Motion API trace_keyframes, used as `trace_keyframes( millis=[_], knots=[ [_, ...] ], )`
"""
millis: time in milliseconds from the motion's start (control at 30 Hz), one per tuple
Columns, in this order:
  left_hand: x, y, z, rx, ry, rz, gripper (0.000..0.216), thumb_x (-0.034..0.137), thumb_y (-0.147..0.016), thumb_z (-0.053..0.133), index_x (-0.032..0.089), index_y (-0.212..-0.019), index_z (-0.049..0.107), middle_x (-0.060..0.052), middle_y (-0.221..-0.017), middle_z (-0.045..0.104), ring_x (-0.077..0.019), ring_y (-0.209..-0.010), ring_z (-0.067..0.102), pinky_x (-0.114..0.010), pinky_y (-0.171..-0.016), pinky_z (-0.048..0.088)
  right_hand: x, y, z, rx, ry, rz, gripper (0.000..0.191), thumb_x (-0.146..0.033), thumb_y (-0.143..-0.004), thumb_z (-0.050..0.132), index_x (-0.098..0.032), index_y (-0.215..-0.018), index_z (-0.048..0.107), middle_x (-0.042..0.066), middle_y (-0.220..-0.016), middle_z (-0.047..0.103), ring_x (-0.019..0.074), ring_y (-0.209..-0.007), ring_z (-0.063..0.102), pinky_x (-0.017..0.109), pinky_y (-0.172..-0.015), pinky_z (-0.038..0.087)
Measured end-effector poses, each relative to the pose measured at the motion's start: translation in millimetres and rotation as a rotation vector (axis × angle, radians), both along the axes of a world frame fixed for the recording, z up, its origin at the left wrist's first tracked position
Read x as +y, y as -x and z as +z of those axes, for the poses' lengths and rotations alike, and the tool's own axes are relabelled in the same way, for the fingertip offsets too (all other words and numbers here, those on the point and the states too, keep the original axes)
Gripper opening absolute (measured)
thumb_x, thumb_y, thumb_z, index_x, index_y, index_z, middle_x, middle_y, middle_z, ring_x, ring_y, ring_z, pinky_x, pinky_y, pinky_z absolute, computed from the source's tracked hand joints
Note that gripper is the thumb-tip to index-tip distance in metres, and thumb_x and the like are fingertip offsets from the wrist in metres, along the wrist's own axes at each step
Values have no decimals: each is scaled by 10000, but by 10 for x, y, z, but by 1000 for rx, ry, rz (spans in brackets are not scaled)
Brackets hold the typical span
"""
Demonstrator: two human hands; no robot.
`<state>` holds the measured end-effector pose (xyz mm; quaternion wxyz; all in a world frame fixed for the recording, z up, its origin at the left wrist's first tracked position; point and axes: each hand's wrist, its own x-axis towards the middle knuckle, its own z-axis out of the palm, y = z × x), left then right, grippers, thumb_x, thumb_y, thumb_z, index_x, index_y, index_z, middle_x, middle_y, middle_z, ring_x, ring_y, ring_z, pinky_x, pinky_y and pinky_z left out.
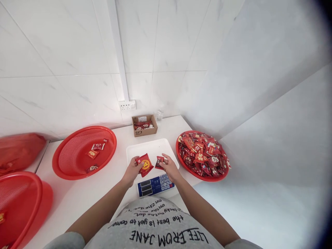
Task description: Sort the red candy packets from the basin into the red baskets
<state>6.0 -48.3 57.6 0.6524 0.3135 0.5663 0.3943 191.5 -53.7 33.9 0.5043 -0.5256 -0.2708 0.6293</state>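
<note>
Between the fingers of my left hand point(131, 172) is a red snack packet point(146, 164) with a round yellow emblem. My right hand point(169, 167) pinches a smaller dark red packet point(158, 162) by its edge. Both hands hover over the white pan point(137, 150) of a digital scale, side by side and apart from each other. The scale's blue keypad panel point(156, 185) shows below them, partly hidden by my right wrist.
A red basket point(178, 163) heaped with packets stands at right. At left, a red mesh basket point(61, 152) holds several packets, with another red basket point(38, 193) nearer me. A cardboard box point(146, 131) of packets and a clear jar point(159, 116) stand behind the scale.
</note>
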Motion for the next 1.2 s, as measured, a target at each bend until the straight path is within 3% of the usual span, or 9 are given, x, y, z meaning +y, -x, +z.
trace_keyframes(
  millis=[133,233,300,400,500,600,767,967,1200],
  knots=[
    [49,7,53,72,-49,-18,642,347,-735,674,205,-1278,362,-96,-1006,628,-182,-819,633,-318,-724,509,40,22,87,18,-26,4,611,-208,-590,688,-240,-1161,474,11,-939,677,163,-807,648,366,-825,495],
    [76,48,-8,194,-104,-72,727,316,-755,640,220,-1369,262,-98,-1035,626,-218,-920,622,-373,-816,490,24,25,110,1,-18,21,637,-214,-598,691,-227,-1192,460,3,-857,678,159,-796,642,366,-837,484],
    [86,78,-73,356,-215,-81,713,294,-737,649,231,-1361,310,-110,-1157,583,-254,-1112,535,-415,-941,415,-3,30,128,-5,-24,47,637,-214,-602,692,-229,-1196,461,0,-850,680,157,-802,638,367,-853,475],
    [82,73,-114,556,-434,-79,492,300,-723,650,225,-1194,531,-106,-1301,499,-271,-1296,340,-424,-1077,240,-47,55,179,-3,-53,107,623,-216,-610,692,-241,-1190,464,8,-886,684,161,-820,634,375,-859,470],
    [56,-14,-50,528,-512,-203,249,355,-759,598,222,-964,646,-92,-1135,612,-265,-1185,454,-394,-1041,282,-81,94,225,2,-99,190,618,-229,-628,688,-247,-1196,446,17,-895,682,171,-837,631,388,-849,473],
    [28,-120,55,415,-390,-318,261,431,-781,539,200,-842,642,-61,-894,664,-229,-903,582,-356,-849,414,-98,124,231,-47,-126,248,608,-234,-619,706,-243,-1171,450,23,-927,648,165,-821,628,379,-815,484],
    [9,-178,154,238,-264,-277,309,477,-703,597,171,-732,571,11,-658,588,-141,-638,522,-275,-633,392,-118,136,219,-156,-105,313,611,-322,-625,724,-211,-1163,455,26,-921,613,147,-774,620,339,-745,487],
    [-1,-165,184,174,-287,-215,276,436,-694,615,169,-678,546,34,-597,533,-109,-573,458,-252,-581,347,-173,142,274,-328,-79,505,329,-485,-725,599,-161,-771,561,31,-729,632,133,-640,580,256,-582,417],
    [-26,-165,219,95,-199,-277,318,472,-705,615,170,-795,572,2,-732,605,-125,-682,527,-265,-668,396,-186,137,304,-383,-156,501,277,-442,-737,583,-171,-699,540,7,-644,621,109,-571,524,240,-572,390]
  ],
)
